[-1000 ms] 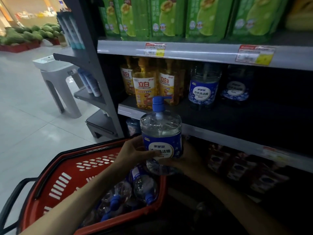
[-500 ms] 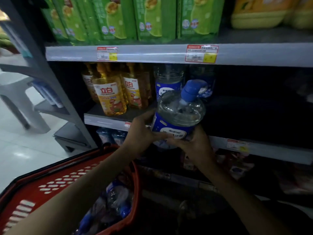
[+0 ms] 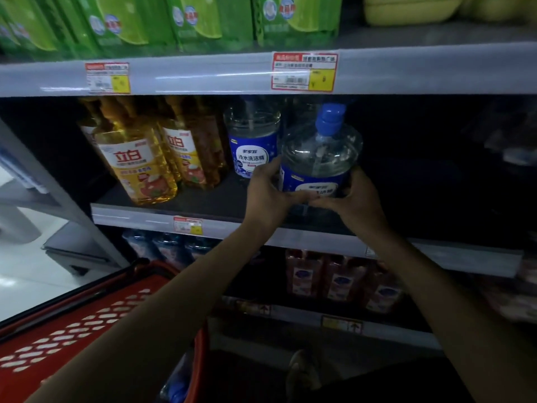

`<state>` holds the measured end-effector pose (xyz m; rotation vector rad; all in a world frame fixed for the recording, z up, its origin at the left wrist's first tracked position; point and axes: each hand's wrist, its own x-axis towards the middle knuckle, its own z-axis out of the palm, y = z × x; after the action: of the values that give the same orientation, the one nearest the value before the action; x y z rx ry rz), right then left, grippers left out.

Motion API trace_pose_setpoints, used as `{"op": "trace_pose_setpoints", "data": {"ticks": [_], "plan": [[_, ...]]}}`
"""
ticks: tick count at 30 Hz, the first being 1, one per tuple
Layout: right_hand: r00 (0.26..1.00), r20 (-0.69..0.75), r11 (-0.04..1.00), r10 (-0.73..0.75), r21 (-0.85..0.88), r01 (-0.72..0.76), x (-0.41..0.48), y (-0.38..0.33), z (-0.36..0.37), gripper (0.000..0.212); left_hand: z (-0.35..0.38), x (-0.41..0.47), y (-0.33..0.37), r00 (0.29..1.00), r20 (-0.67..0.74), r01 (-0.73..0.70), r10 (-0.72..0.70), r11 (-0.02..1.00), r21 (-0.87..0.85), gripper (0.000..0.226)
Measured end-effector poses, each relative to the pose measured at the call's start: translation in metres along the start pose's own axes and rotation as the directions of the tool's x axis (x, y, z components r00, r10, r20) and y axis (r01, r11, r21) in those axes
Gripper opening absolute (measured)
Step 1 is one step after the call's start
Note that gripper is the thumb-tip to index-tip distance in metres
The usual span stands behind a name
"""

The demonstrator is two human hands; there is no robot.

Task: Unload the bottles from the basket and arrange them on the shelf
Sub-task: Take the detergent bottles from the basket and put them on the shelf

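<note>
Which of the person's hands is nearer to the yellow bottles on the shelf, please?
Left. The left hand grips the clear bottle on the side facing the yellow bottles; the right hand grips its far side.

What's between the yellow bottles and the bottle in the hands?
In the head view, another clear blue-label bottle stands on the shelf, between the yellow bottles and the held bottle.
</note>
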<state>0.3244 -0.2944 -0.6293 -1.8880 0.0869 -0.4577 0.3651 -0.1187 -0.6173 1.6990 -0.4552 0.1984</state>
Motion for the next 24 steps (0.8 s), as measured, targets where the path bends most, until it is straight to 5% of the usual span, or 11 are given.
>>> {"op": "trace_pose_setpoints", "data": {"ticks": [6, 16, 24], "plan": [[0.996, 0.086, 0.998, -0.035, -0.054, 0.040, 0.052, 0.008, -0.015, 0.097, 0.021, 0.035, -0.018, 0.994, -0.080, 0.076, -0.078, 0.997, -0.026, 0.061], [0.989, 0.148, 0.998, -0.010, -0.064, 0.019, 0.084, 0.018, -0.009, 0.075, 0.032, 0.061, -0.030, 0.972, -0.218, 0.112, -0.091, 0.990, 0.089, 0.060], [0.995, 0.103, 0.999, 0.006, -0.047, -0.001, 0.079, 0.023, -0.002, 0.078, 0.040, 0.056, -0.030, 0.944, -0.304, 0.158, -0.132, 0.986, 0.061, 0.072]]}}
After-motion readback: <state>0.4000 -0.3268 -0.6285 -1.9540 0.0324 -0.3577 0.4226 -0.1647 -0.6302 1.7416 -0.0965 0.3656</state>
